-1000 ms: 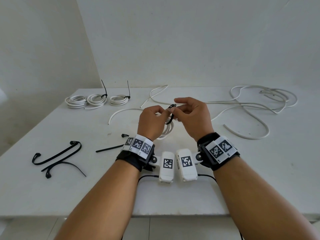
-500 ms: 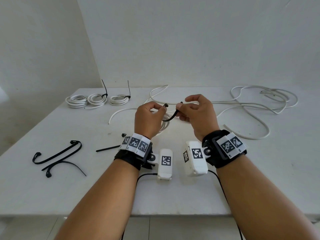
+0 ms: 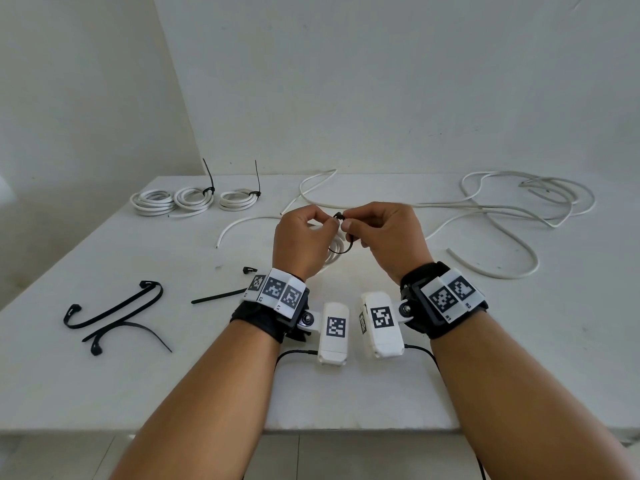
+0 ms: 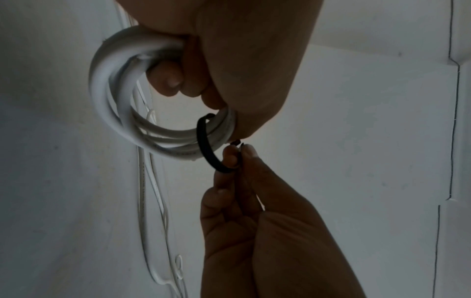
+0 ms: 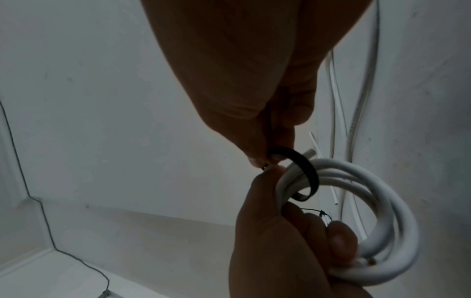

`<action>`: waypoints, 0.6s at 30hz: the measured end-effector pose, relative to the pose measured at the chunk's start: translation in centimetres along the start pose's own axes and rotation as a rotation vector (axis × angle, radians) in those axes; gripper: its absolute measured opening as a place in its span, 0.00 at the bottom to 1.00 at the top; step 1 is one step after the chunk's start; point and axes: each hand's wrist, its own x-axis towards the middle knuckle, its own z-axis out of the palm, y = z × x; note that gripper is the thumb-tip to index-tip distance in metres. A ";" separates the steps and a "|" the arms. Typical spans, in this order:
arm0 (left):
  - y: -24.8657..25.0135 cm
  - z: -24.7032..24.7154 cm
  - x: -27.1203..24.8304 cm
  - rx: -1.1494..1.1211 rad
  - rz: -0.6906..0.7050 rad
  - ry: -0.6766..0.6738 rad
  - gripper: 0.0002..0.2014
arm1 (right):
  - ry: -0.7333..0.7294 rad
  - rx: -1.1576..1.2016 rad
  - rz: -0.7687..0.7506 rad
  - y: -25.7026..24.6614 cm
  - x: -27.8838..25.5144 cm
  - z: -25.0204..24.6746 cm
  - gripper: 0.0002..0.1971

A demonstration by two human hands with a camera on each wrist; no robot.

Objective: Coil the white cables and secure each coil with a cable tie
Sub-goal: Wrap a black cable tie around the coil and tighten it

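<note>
My left hand (image 3: 325, 225) grips a small white cable coil (image 4: 114, 104) just above the table, fingers curled through it. A black cable tie (image 4: 205, 145) loops around the coil's strands. My right hand (image 3: 349, 225) pinches the tie's free end between thumb and forefinger, right against the left thumb. In the right wrist view the tie (image 5: 307, 169) curves over the coil (image 5: 387, 203), and its two ends meet between the two hands. Whether the tip has entered the tie's head is hidden by the fingers.
Tied white coils (image 3: 194, 200) lie at the back left. Loose white cables (image 3: 519, 209) sprawl across the back right, and a short cable piece (image 3: 242, 225) lies left of my hands. Spare black ties (image 3: 114, 317) lie on the left, with another tie (image 3: 218, 295) by my left wrist.
The hands, apart half a second ago with the tie's ends spread, have come together. The tie now forms a loop around the coil.
</note>
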 end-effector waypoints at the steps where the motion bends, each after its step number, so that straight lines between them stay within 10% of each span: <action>1: 0.0 0.0 0.0 0.001 0.001 0.000 0.07 | -0.005 0.003 0.009 0.0 0.0 0.0 0.02; 18: 0.1 -0.3 -0.2 0.156 0.107 -0.066 0.07 | 0.029 0.032 0.078 0.6 0.4 -0.2 0.10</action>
